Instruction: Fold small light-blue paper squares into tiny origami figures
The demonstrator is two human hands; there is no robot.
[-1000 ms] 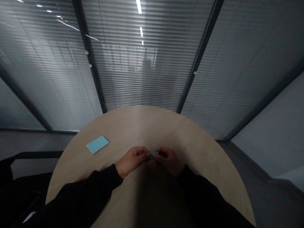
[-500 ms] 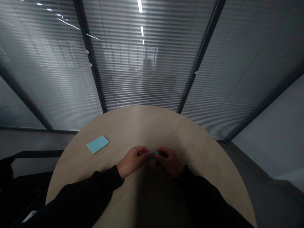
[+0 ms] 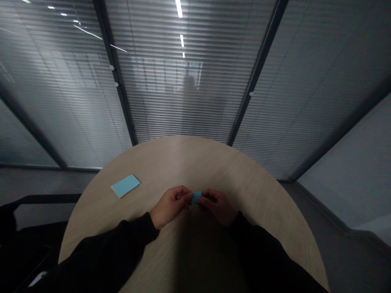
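Fingers of the left hand (image 3: pixel 169 206) and right hand (image 3: pixel 220 206) grasp opposite ends of a small blue paper piece (image 3: pixel 196 198), probably to steady it. Left of that piece and slightly farther off lies a blue paper pad (image 3: pixel 126 186), apparently out of the way. Beyond the piece, open wood reaches the curved edge of the counter (image 3: pixel 189 160).

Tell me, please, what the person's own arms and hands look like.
The left hand and right hand wear no gloves. The left sleeve and right sleeve are black and long, reaching close to the hands, with no markings visible.
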